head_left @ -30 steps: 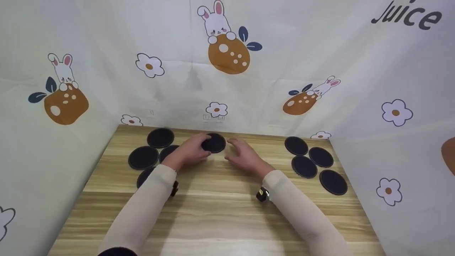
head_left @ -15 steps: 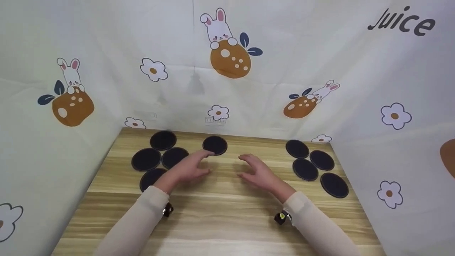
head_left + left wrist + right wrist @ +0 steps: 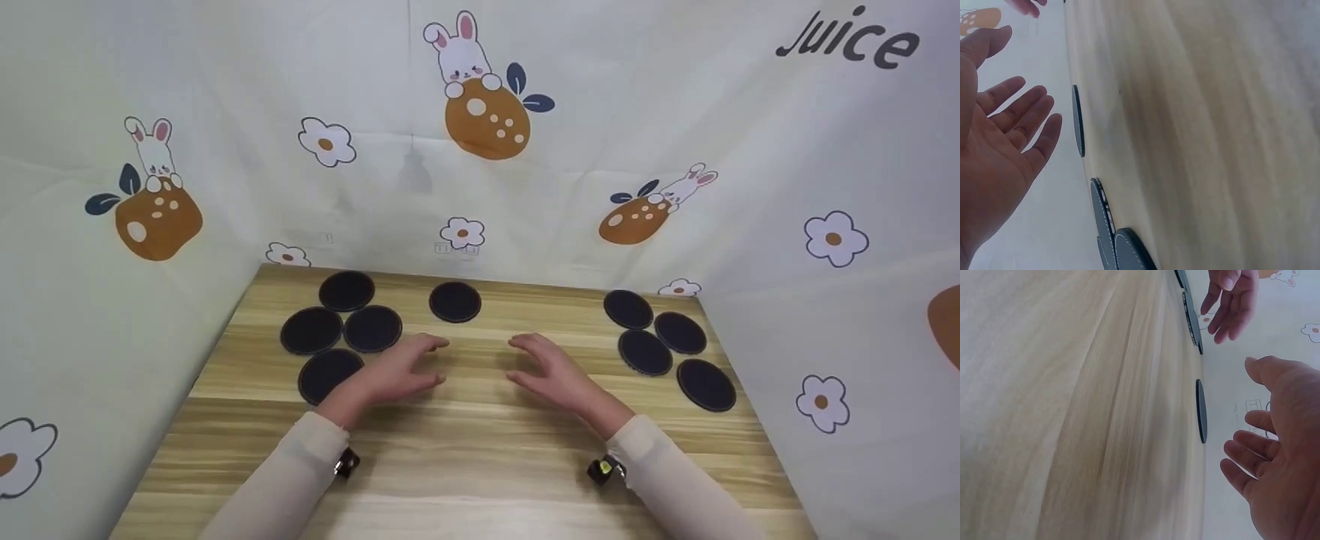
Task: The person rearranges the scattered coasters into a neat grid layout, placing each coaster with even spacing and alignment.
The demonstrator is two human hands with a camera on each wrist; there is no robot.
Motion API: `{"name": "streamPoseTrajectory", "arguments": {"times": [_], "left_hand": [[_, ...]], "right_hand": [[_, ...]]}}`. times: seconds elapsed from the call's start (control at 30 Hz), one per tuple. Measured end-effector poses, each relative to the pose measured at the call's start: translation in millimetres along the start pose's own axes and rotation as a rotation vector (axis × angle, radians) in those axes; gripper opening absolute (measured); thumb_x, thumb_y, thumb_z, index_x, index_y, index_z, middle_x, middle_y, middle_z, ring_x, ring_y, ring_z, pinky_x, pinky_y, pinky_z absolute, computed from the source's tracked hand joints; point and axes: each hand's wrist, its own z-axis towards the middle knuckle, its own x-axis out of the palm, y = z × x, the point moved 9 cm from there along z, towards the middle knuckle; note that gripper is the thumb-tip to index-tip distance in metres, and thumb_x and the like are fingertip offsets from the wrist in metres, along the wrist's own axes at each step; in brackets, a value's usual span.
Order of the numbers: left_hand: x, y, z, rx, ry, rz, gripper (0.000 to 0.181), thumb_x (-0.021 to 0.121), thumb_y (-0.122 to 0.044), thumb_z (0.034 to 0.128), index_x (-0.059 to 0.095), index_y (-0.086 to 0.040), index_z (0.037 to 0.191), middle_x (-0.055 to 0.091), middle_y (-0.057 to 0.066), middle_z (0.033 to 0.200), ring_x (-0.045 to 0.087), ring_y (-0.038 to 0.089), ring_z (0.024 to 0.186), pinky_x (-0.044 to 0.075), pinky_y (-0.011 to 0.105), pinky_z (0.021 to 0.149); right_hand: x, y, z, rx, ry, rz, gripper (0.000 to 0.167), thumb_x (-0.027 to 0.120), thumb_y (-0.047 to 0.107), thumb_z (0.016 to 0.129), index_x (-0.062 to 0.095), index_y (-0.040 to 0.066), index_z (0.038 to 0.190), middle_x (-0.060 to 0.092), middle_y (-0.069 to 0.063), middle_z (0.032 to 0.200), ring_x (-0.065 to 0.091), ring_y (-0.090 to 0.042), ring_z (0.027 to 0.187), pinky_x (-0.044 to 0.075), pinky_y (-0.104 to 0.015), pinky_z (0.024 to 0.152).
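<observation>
Left hand (image 3: 401, 369) is drawing back from the lone disc (image 3: 455, 302), where its fingers were a second ago; right hand (image 3: 555, 376) is pulling back too. Disc is apparently lying released, neither hand working it. Both hands are hovering above the worktop (image 3: 480, 465), facing each other, thumbs spread wide of fingers, holding nothing. Lone disc is lying flat near the back edge, between the left group of four discs (image 3: 373, 328) and the right group of four discs (image 3: 645, 352), nearer the left. It is looking round, thin, black, with a faint dotted rim showing.

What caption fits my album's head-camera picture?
Left hand and right hand hover, empty, over a wooden table with flat black discs.
</observation>
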Motion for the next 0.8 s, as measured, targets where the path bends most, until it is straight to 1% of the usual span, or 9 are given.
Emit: {"name": "streamPoseTrajectory", "arguments": {"times": [0.17,0.3,0.43,0.53,0.63,0.73,0.8], "left_hand": [[2.5,0.7,0.7,-0.003,0.002,0.007,0.058,0.078,-0.019,0.1022,0.059,0.003,0.152,0.065,0.024,0.148,0.061,0.042,0.138,0.047,0.059,0.119],[3.3,2.0,-0.3,-0.016,0.006,-0.009,0.057,0.078,-0.018,0.1026,0.059,0.003,0.152,0.064,0.024,0.148,0.061,0.042,0.139,0.047,0.058,0.12],[-0.2,5.1,-3.8,-0.038,0.0,-0.018,0.057,0.078,-0.019,0.1029,0.059,0.003,0.152,0.063,0.023,0.15,0.06,0.043,0.139,0.046,0.06,0.12],[-6.2,9.7,-8.0,-0.062,-0.013,-0.008,0.058,0.078,-0.02,0.1027,0.06,0.002,0.152,0.063,0.022,0.15,0.06,0.042,0.14,0.045,0.059,0.121],[-15.0,16.7,-14.6,-0.09,-0.035,0.017,0.056,0.079,-0.02,0.1023,0.061,0.002,0.151,0.064,0.02,0.15,0.059,0.041,0.141,0.045,0.058,0.122],[-27.5,25.9,-24.5,-0.122,-0.068,0.035,0.055,0.078,-0.018,0.1022,0.061,0.002,0.15,0.063,0.019,0.149,0.059,0.04,0.141,0.045,0.057,0.122],[-37.4,33.1,-32.9,-0.147,-0.093,0.028,0.054,0.079,-0.017,0.1023,0.061,0.001,0.15,0.062,0.018,0.15,0.059,0.039,0.141,0.045,0.056,0.121]], "right_hand": [[1.4,0.7,-0.2,-0.001,-0.004,0.028,0.056,0.082,0.026,0.103,0.063,-0.003,0.147,0.062,-0.019,0.151,0.057,-0.039,0.143,0.049,-0.056,0.119],[4.4,0.6,0.1,0.01,-0.004,0.044,0.054,0.081,0.027,0.104,0.064,-0.001,0.147,0.062,-0.018,0.15,0.059,-0.039,0.141,0.05,-0.056,0.118],[9.6,1.1,0.3,0.015,0.002,0.064,0.054,0.081,0.026,0.104,0.064,-0.002,0.147,0.063,-0.017,0.148,0.061,-0.039,0.14,0.05,-0.057,0.118],[15.5,4.1,2.7,-0.009,0.005,0.046,0.054,0.081,0.025,0.104,0.064,-0.005,0.145,0.064,-0.017,0.146,0.061,-0.039,0.139,0.049,-0.057,0.118],[23.0,7.2,7.0,-0.02,0.009,0.016,0.053,0.081,0.025,0.103,0.065,-0.004,0.144,0.063,-0.018,0.147,0.059,-0.038,0.14,0.047,-0.057,0.12],[31.8,10.8,13.9,-0.008,0.019,0.007,0.053,0.081,0.026,0.103,0.065,-0.004,0.144,0.063,-0.017,0.147,0.056,-0.037,0.142,0.044,-0.056,0.123],[38.6,13.9,19.5,-0.001,0.028,0.01,0.054,0.081,0.026,0.102,0.065,-0.004,0.144,0.063,-0.017,0.147,0.056,-0.035,0.142,0.043,-0.054,0.123]]}}
